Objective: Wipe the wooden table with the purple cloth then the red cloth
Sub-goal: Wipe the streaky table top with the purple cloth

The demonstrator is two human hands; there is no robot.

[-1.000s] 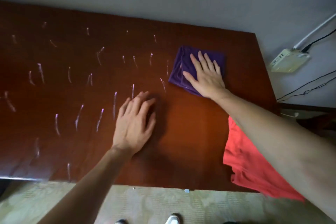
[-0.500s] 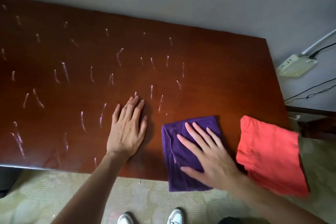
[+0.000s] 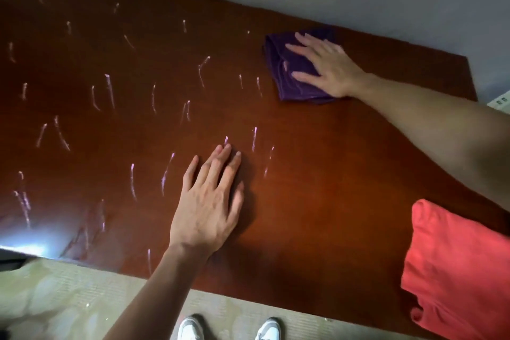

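The dark wooden table (image 3: 317,201) fills the head view and carries several pale streaks across its left and middle. Near the far edge lies the folded purple cloth (image 3: 292,83), with my right hand (image 3: 327,66) pressed flat on it, fingers spread. Flat on the bare wood near the front edge rests my left hand (image 3: 209,201), holding nothing. The red cloth (image 3: 458,279) lies folded at the front right corner, partly over the table's edge, apart from both hands.
A grey wall runs behind the table's far edge. Part of a white box (image 3: 501,101) shows at the right beyond the table. Beige carpet (image 3: 69,301) and my two white shoes (image 3: 229,330) lie below the front edge.
My right hand has pushed the purple cloth from the front edge up to the far edge. My left hand stayed flat in place. The red cloth has not moved.
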